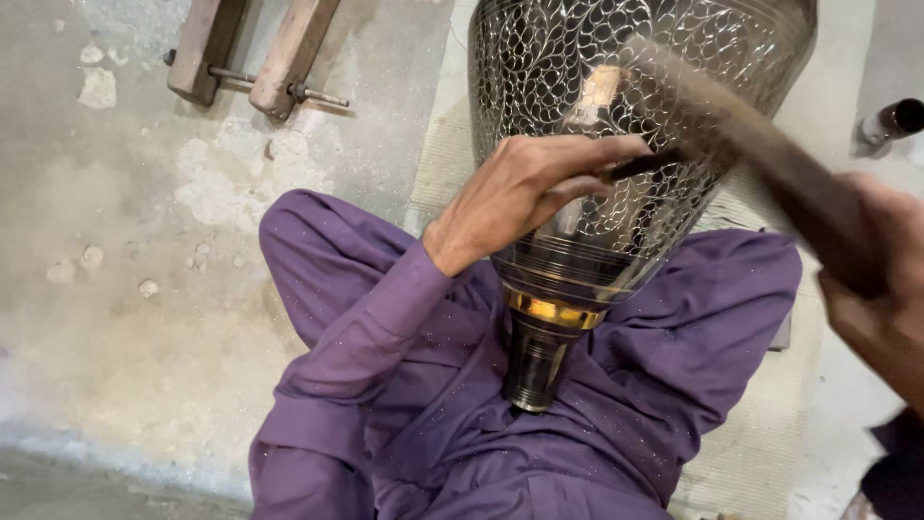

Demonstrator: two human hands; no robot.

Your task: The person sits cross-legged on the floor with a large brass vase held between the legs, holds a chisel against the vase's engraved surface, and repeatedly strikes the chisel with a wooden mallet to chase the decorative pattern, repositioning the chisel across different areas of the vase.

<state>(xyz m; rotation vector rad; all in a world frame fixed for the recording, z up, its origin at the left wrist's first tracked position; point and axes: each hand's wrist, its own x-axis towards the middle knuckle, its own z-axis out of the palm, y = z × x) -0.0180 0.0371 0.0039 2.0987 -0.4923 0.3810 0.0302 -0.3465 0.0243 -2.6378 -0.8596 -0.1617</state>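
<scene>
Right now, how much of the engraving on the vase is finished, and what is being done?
The leaf pattern already covers most of the vase. In hand: the left hand holds a chisel on the lower body, and the right hand swings a hammer, blurred by motion. Left: the plain band below the pattern, with only ring lines, and the neck look unengraved. The far side is hidden.

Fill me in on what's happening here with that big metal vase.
A person in purple clothes sits on the floor with a large engraved metal vase lying across the lap, its narrow neck toward the body. The left hand rests on the vase and pinches a thin dark tool against the patterned surface. The right hand has a blurred hammer in its grip, over the tool. A wooden clamp lies on the concrete floor.
</scene>
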